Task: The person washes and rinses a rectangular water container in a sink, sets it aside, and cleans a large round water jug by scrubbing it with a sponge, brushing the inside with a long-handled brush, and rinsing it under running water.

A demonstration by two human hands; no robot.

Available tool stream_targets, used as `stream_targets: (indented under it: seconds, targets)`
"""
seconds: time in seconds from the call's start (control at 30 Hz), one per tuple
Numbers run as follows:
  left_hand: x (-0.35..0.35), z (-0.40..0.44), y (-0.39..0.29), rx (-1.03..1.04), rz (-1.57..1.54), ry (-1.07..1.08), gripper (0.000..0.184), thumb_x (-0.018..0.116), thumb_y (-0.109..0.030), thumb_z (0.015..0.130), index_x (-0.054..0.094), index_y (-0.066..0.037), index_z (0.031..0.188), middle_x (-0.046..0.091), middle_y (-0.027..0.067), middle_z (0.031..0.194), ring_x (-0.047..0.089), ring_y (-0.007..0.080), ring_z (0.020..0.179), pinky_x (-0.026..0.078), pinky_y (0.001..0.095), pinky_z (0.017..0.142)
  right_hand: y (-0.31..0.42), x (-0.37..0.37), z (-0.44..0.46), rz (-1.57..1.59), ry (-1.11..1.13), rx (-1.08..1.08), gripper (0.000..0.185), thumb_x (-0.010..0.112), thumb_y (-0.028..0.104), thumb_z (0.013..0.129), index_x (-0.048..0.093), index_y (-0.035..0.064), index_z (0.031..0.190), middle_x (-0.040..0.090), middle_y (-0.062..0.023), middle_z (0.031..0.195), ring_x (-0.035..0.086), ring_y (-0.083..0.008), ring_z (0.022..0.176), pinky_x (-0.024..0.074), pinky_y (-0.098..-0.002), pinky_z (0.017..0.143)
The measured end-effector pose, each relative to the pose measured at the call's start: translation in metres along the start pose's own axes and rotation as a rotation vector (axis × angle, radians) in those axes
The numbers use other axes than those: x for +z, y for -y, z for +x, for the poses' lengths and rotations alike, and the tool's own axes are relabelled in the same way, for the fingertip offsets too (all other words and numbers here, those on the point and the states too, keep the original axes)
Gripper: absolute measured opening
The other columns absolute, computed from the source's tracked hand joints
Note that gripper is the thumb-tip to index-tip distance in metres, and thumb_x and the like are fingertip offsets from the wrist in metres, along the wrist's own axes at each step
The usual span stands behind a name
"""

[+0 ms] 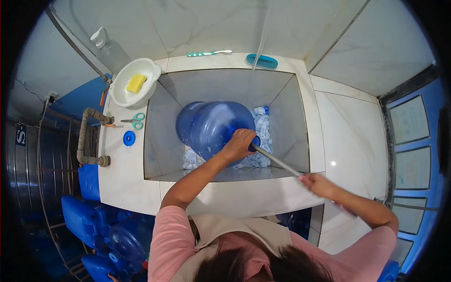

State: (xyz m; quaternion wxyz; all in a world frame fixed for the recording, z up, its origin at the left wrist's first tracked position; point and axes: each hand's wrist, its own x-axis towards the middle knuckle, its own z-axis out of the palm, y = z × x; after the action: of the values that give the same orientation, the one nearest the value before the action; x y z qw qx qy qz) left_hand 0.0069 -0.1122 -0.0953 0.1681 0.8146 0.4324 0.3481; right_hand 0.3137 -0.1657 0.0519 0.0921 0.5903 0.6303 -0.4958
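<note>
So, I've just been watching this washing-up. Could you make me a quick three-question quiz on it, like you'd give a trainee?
1. Which hand grips the metal rod: A) left only, B) right only, C) both?
2. True or false: the blue water jug stands upright in the sink.
3. Fill in: inside the white basin lies a ____.

Key:
1. B. Only the right hand grips it.
2. False. The jug lies on its side, with the left hand on it near its mouth.
3. Yellow sponge.
</note>
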Motion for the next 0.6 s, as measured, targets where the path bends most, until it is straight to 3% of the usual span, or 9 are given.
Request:
stream_targets:
  seconds: [0.1,0.2,0.23,0.3,0.33,0.4,0.5,0.57,0.6]
  targets:
    - [0.004,0.006,0.002,-0.019,-0.051,0.035,0.063,0.081,-0.017,0.055,0.050,-0.003,0.108,0.053,0.0149,0.107,0.049,0.0340,0.105,0.037,0.0427,0.092,0.029,-0.045,-0.006,-0.829,-0.226,-0.209,0.042,0.046,0.041,0.093,0.055,0.0000,0.088,0.054,-0.0177,0.064,0.048,-0.0275,0.048,0.0439,-0.0386,0.050]
    - [0.001,0.006,0.003,-0.044,-0.029,0.072,0.062,0.081,-0.017,0.056,0.050,-0.003,0.108,0.053,0.0143,0.106,0.048,0.0340,0.106,0.036,0.0427,0.093,-0.015,-0.021,0.005,-0.163,-0.018,-0.224,0.040,0.046,0.038,0.094,0.054,-0.0007,0.090,0.053,-0.0188,0.062,0.047,-0.0272,0.043,0.0414,-0.0378,0.044]
    - [0.004,0.004,0.003,-0.025,-0.022,0.036,0.062,0.081,-0.017,0.056,0.050,-0.003,0.108,0.053,0.0140,0.106,0.048,0.0339,0.106,0.035,0.0424,0.093,0.009,-0.016,-0.008,0.221,0.212,0.312,0.040,0.045,0.037,0.094,0.054,-0.0010,0.090,0.052,-0.0182,0.061,0.045,-0.0274,0.042,0.0407,-0.0374,0.044]
    - [0.006,-0.001,0.002,-0.017,-0.025,0.009,0.061,0.080,-0.016,0.056,0.050,-0.003,0.108,0.053,0.0138,0.106,0.048,0.0338,0.106,0.035,0.0421,0.093,0.020,-0.005,-0.018,0.437,0.311,0.384,0.037,0.045,0.035,0.095,0.055,-0.0005,0.091,0.055,-0.0201,0.064,0.051,-0.0335,0.048,0.0437,-0.0409,0.050]
    - [0.005,-0.001,0.002,-0.014,-0.027,0.044,0.061,0.080,-0.017,0.056,0.050,-0.003,0.108,0.053,0.0137,0.106,0.047,0.0336,0.106,0.035,0.0420,0.094,0.015,-0.006,-0.018,0.442,0.312,0.389,0.037,0.045,0.035,0.095,0.055,-0.0005,0.091,0.055,-0.0201,0.064,0.051,-0.0335,0.048,0.0437,-0.0409,0.050]
    - [0.001,0.002,0.001,-0.009,-0.026,0.080,0.061,0.080,-0.017,0.057,0.050,-0.003,0.108,0.053,0.0137,0.107,0.047,0.0335,0.107,0.035,0.0418,0.094,0.008,-0.015,-0.015,-0.342,-0.073,-0.215,0.039,0.044,0.037,0.095,0.055,0.0001,0.088,0.057,-0.0233,0.068,0.054,-0.0407,0.057,0.0451,-0.0450,0.057]
    - [0.003,0.004,-0.002,-0.038,-0.018,0.117,0.063,0.080,-0.018,0.057,0.050,-0.003,0.109,0.053,0.0138,0.109,0.047,0.0335,0.107,0.034,0.0417,0.095,0.021,-0.030,-0.016,-0.538,-0.097,-0.102,0.041,0.041,0.038,0.095,0.055,0.0001,0.087,0.058,-0.0271,0.074,0.055,-0.0455,0.066,0.0452,-0.0483,0.062]
    - [0.006,0.005,0.000,-0.025,-0.011,0.088,0.063,0.080,-0.017,0.057,0.050,-0.004,0.110,0.052,0.0140,0.111,0.047,0.0337,0.107,0.034,0.0418,0.095,0.005,-0.025,-0.013,-0.481,-0.147,-0.201,0.045,0.041,0.043,0.094,0.053,0.0018,0.082,0.055,-0.0181,0.060,0.053,-0.0352,0.050,0.0427,-0.0436,0.049]
    - [0.006,0.005,-0.002,-0.022,-0.012,0.092,0.063,0.080,-0.017,0.057,0.050,-0.004,0.110,0.052,0.0140,0.111,0.047,0.0337,0.107,0.034,0.0418,0.095,0.012,-0.018,-0.017,0.033,0.094,0.121,0.044,0.042,0.045,0.094,0.050,0.0040,0.079,0.048,-0.0100,0.055,0.045,-0.0251,0.044,0.0366,-0.0374,0.042]
